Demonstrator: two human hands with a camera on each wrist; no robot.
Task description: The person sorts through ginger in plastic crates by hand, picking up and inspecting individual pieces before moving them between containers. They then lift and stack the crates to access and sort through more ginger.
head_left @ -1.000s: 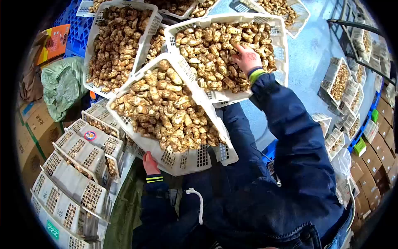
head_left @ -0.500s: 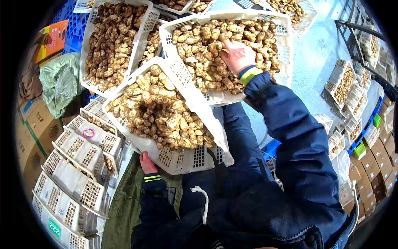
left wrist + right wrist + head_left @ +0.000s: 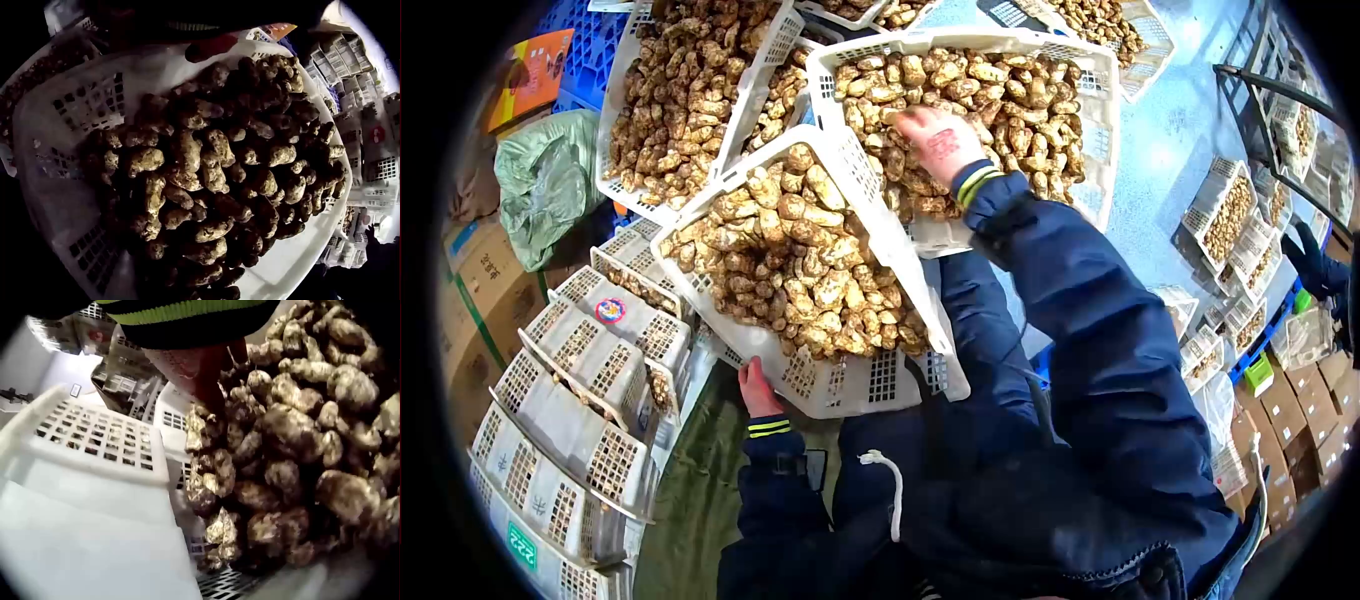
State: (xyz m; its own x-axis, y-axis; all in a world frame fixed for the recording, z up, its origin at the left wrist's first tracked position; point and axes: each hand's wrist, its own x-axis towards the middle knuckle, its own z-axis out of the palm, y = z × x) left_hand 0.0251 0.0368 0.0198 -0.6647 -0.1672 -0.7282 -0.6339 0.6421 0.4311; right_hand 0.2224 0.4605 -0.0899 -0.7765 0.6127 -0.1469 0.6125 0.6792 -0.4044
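Note:
My left hand grips the near rim of a white slatted basket, tilted and heaped with brown knobbly tubers. In the left wrist view that basket's wall curves round the same tubers, with a finger at the top edge. My right hand lies in a second white basket beyond, its fingers pushed into the tubers near the basket's left side. The right wrist view shows fingers pointing down into the pile beside a basket wall.
Another full basket sits at the upper left. Stacked white baskets lean at the left, by a green bag and cardboard boxes. Small filled baskets and boxes line the right, where a dark glove shows.
My right hand has slid leftward across the far basket's tubers, from the right-centre toward its left side. My left hand has kept its hold on the tilted basket.

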